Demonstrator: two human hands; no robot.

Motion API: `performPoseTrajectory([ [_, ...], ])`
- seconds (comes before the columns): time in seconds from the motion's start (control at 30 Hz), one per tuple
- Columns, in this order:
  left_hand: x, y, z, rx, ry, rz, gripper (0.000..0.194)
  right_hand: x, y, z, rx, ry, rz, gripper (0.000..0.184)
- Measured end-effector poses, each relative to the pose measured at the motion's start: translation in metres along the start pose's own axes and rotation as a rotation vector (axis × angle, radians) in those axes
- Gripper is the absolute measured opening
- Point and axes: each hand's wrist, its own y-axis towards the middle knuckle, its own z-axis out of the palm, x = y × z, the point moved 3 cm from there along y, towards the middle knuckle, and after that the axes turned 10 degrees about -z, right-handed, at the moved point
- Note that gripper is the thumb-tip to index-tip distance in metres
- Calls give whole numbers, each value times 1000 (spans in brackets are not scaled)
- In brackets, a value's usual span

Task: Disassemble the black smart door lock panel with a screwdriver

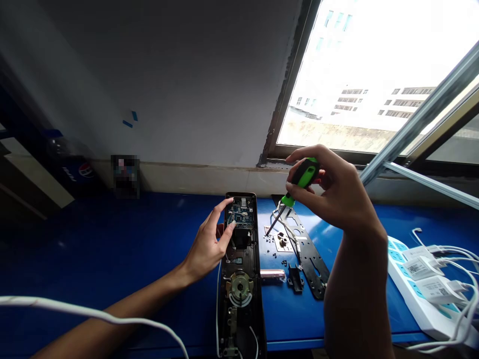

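Observation:
My right hand point(329, 184) grips a green and black screwdriver point(307, 172). Its shaft slants down to the left, with the tip among small dark screws point(268, 239) on the blue table. To the left, my left hand point(209, 237) has its index finger and thumb on the left side of a circuit board point(241, 213), holding it at the far end of a long black housing point(245, 254). The other fingers are partly hidden behind the housing's edge. Lower in the housing sits a round metal mechanism point(239, 285) with white wires.
Right of the housing lie a perforated black plate point(310, 254) with a cable, a small square metal plate point(283, 242), a black bracket point(295, 279) and a wrapped cylinder point(273, 274). A power strip point(407, 294) with chargers stands right. A white cable point(93, 313) crosses my left forearm.

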Motion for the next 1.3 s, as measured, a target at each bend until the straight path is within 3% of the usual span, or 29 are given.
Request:
performPoseTrajectory([
  [0.37, 38, 51, -26, -149, 28, -49, 48, -10, 4, 14, 37, 50, 45, 35],
  [0.6, 47, 79, -22, -172, 112, -18, 42, -30, 8, 33, 133, 4, 92, 38],
  [0.97, 52, 98, -20, -149, 222, 25, 38, -61, -5, 42, 108, -62, 131, 35],
  [1.13, 42, 100, -22, -194, 300, 82, 38, -64, -9, 44, 121, -57, 128, 33],
  [1.23, 20, 88, -19, -349, 483, 220, 31, -69, -11, 46, 154, -63, 122, 33],
  [1.3, 2, 77, -9, -320, 588, 344, 25, -72, -12, 46, 177, -69, 110, 33],
])
